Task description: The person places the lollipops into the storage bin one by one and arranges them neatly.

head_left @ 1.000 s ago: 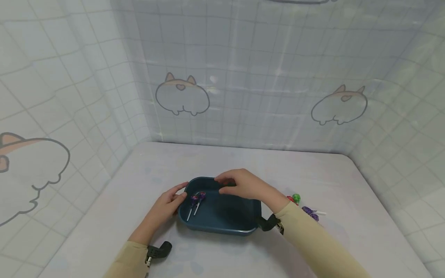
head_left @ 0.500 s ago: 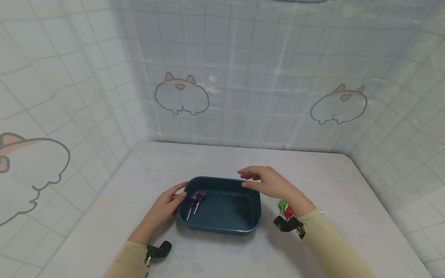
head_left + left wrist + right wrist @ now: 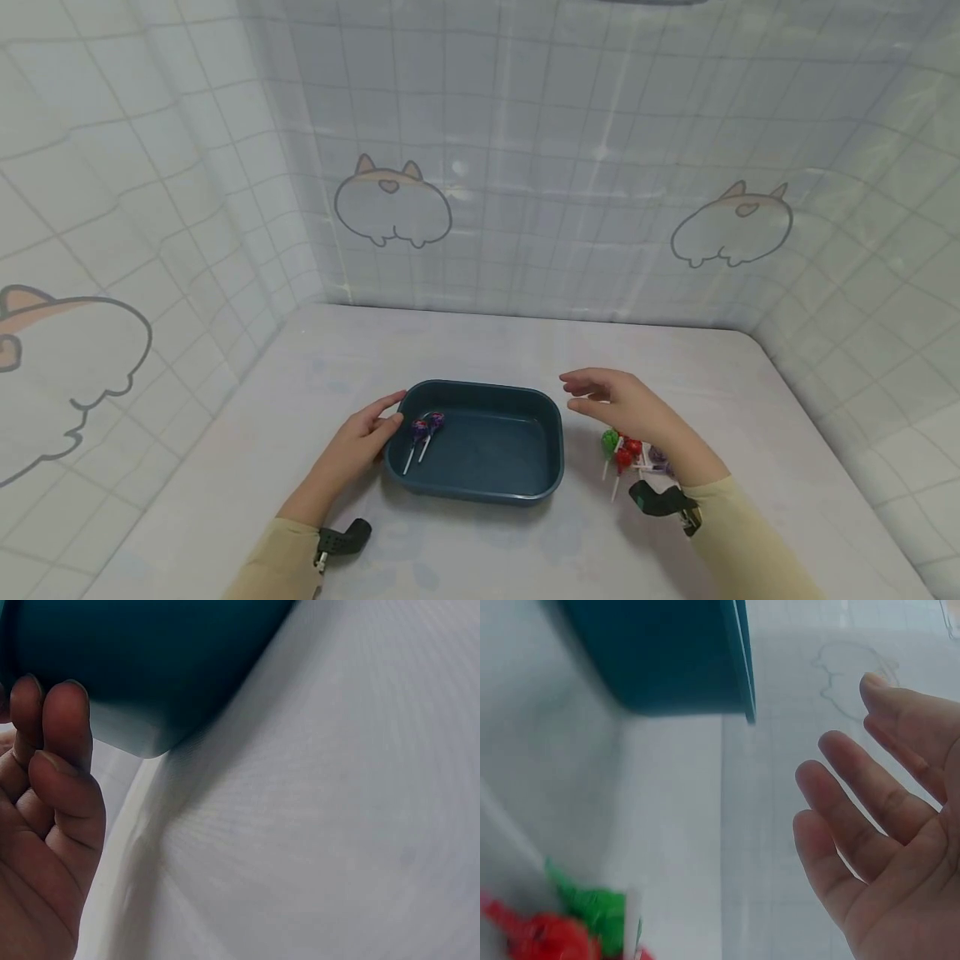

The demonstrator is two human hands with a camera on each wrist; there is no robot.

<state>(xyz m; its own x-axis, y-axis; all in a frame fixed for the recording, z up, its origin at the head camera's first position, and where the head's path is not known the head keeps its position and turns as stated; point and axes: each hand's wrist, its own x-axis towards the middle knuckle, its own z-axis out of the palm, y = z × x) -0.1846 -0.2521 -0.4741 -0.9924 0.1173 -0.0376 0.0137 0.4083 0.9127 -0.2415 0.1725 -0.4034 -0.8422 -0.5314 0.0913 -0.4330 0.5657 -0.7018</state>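
A dark teal plastic storage bin [image 3: 487,500] rests on the table with two purple-wrapped lollipops [image 3: 423,429] lying inside at its left end. My left hand [image 3: 362,437] holds the bin's left side, thumb at the rim and fingertips [image 3: 66,712] against the outer wall. Beyond the bin's right side, my right hand [image 3: 626,406] hovers with loosely bent, spread fingers and nothing in them. Below it on the table lie a green lollipop [image 3: 610,440], red lollipops [image 3: 624,458] and purple lollipops [image 3: 658,457], partly hidden by the right forearm.
The table [image 3: 480,558] has a pale cloth cover. A white grid-patterned curtain [image 3: 525,250] with cartoon animal drawings stands behind and at both sides. A dark wrist camera mount [image 3: 345,540] juts from the left wrist, another mount [image 3: 663,500] from the right.
My right hand has moved right, from over the bin to above the loose lollipops beside it. The left hand, the bin and the two lollipops inside stay put.
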